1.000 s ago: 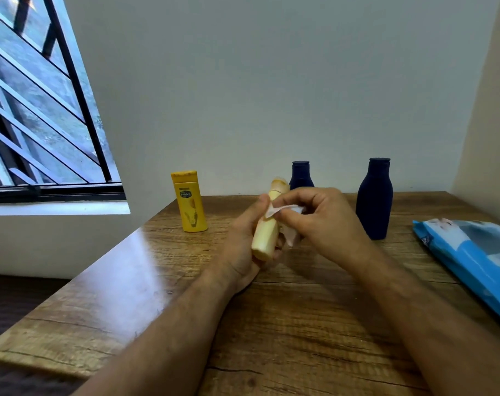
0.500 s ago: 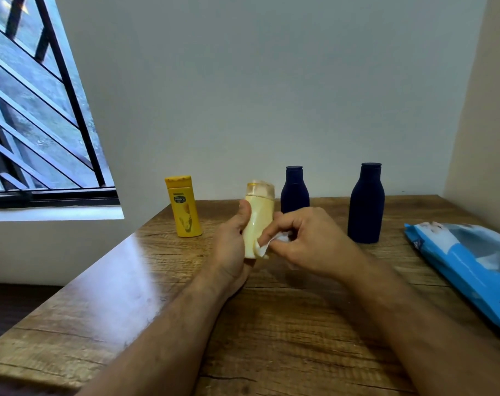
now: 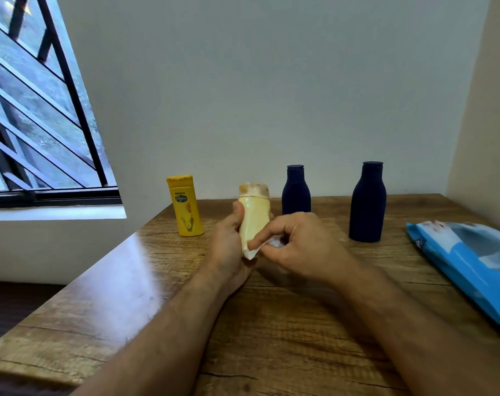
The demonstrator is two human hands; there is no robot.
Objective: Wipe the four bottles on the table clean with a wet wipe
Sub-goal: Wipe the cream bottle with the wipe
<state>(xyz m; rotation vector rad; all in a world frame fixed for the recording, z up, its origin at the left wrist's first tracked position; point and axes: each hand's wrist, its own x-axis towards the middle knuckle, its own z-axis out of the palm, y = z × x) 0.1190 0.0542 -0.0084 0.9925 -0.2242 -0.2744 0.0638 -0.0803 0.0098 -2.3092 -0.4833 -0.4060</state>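
My left hand grips a pale cream bottle upright above the wooden table, thumb on its left side. My right hand pinches a white wet wipe against the bottle's lower part. A yellow bottle stands on the table to the left. Behind my right hand stands a small dark blue bottle, its base hidden. A taller dark blue bottle stands further right.
A blue wet-wipe pack lies at the table's right edge. A barred window is on the left, with the wall close behind the bottles and on the right. The table's left edge runs diagonally toward me.
The cream bottle went from tilted to upright in my left hand. My right hand slid the wipe from near the cap down to the bottle's lower part.
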